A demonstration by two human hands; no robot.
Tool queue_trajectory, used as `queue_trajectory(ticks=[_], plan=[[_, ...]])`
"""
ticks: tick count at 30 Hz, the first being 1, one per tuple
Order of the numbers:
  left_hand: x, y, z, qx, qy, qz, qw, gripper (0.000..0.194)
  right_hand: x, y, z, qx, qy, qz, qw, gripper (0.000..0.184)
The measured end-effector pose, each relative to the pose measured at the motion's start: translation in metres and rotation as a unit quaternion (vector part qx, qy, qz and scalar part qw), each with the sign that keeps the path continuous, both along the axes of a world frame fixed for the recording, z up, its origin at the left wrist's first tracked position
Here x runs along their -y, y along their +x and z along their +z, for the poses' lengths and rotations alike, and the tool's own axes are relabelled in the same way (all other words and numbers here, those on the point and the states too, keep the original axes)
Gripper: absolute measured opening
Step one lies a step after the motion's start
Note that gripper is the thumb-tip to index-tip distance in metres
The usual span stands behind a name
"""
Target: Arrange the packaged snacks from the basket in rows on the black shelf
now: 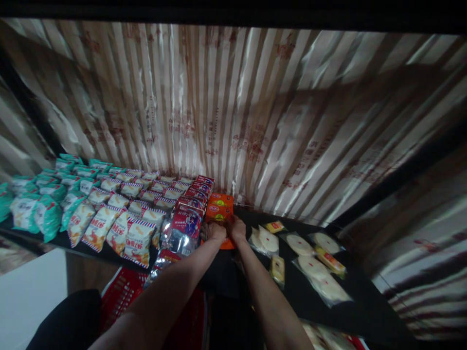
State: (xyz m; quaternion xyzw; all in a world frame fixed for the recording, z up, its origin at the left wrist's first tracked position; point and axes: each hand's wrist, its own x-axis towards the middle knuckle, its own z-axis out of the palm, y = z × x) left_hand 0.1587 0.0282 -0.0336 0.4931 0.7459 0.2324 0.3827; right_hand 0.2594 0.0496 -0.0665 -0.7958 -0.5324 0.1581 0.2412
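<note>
Both my arms reach forward to a dark shelf [255, 282]. My left hand [216, 232] and my right hand [237, 229] are closed side by side on an orange snack packet [219, 212] that lies at the front of a short row of orange packets. Left of my hands stands a row of red and blue packets [189, 218], the nearest one shiny. Right of my right hand lie clear bags of round white cakes [268, 240].
Rows of orange-and-white snack bags [109, 223] and green bags [47, 214] fill the shelf's left part. More white cake bags [321, 272] and small yellow packets [278, 268] lie at right. A striped plastic sheet [233, 121] hangs behind. A red basket [124, 296] sits below.
</note>
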Motion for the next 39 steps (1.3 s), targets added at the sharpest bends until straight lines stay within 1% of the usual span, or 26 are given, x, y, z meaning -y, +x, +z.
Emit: queue_trajectory(ticks=[5,10,16,21,30,35,39], plan=[[-0.005,0.005,0.004,0.007,0.013,-0.008,1.0,0.053,-0.011,0.003,-0.001,0.013,-0.006,0.005,1.0,0.03],[-0.011,0.01,0.007,0.005,0.024,-0.011,1.0,0.061,-0.02,0.008,0.001,0.02,-0.008,0.015,1.0,0.028],[-0.024,0.012,0.004,-0.001,0.006,-0.017,1.0,0.055,-0.03,0.011,0.004,0.028,-0.014,0.019,0.999,0.026],[-0.032,0.014,0.003,-0.037,-0.007,-0.024,0.999,0.052,-0.035,0.009,0.005,0.032,-0.024,0.013,0.999,0.027],[-0.03,0.014,0.0,-0.067,-0.012,-0.043,0.997,0.048,-0.035,0.007,0.001,0.039,-0.042,-0.002,0.998,0.032],[-0.029,0.015,-0.002,-0.066,-0.006,-0.046,0.997,0.054,-0.036,0.006,0.001,0.046,-0.048,-0.007,0.998,0.032],[-0.032,0.016,-0.008,-0.069,-0.006,-0.052,0.996,0.056,-0.037,0.004,0.001,0.054,-0.053,-0.012,0.997,0.032]])
